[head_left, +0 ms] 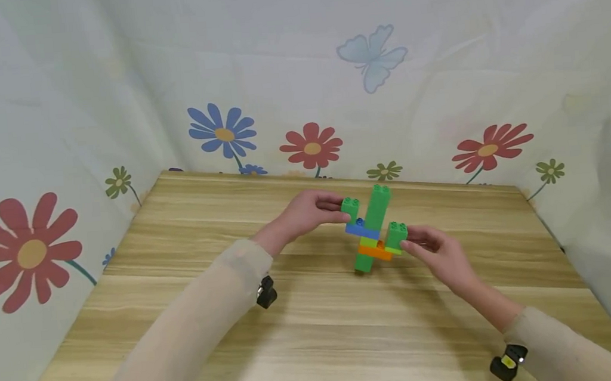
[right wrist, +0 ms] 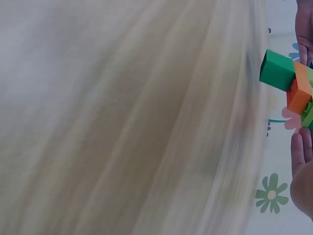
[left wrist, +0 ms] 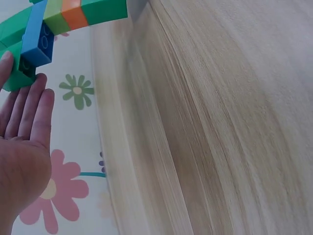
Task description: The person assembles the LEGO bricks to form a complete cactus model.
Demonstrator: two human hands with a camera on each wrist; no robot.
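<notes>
A cross-shaped stack of toy building bricks leans between both hands in the head view. My left hand pinches the left green brick, thumb in front and fingers behind. That brick sits on the end of a blue brick, beside a tall green column. My right hand grips the right green brick between thumb and fingers. Under it a light green piece joins an orange brick. The bottom green brick points down, its underside facing the tabletop in the right wrist view.
The wood-grain table spreads around the stack. Behind and beside it hangs a white cloth printed with flowers and a butterfly. A small black device is at the left sleeve, and another black device at the right.
</notes>
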